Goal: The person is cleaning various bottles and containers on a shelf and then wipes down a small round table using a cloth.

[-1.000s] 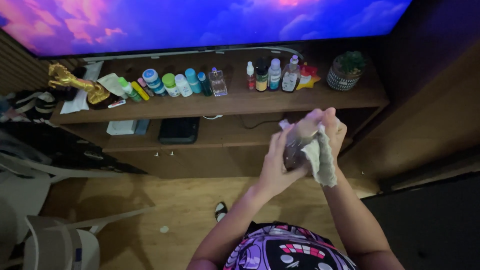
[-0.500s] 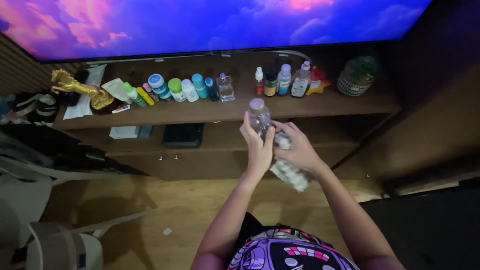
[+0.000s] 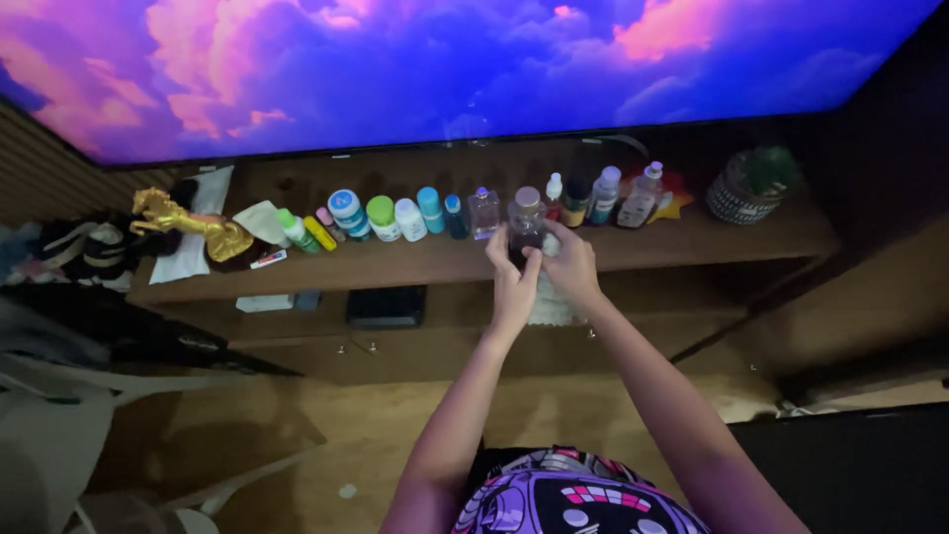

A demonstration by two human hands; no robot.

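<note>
A long wooden shelf (image 3: pixel 712 242) runs under a wide screen (image 3: pixel 445 69) glowing purple and pink, in a dim room with a wooden floor (image 3: pixel 326 425). Along the shelf's back edge stands a row of small bottles and jars (image 3: pixel 395 216); near its left end lies a gold figurine (image 3: pixel 193 222) beside a white cloth, and toward its right end sits a round woven pot (image 3: pixel 743 188) with a plant. A lower shelf holds a dark box (image 3: pixel 386 305).

At the front edge, about mid-length, both hands meet around a small clear bottle (image 3: pixel 526 213) with a pale cap, held upright just above the shelf. The left hand (image 3: pixel 514 282) curls its fingers around the bottle's lower half. The right hand (image 3: pixel 573 267) is closed against the bottle's right side with a white rag (image 3: pixel 550 297) bunched under it, hanging past the shelf edge.

The bottle's base is hidden by fingers, so I cannot tell whether it touches the wood. The room's left side is a murky heap of bags and pale furniture, cut off by the frame.
</note>
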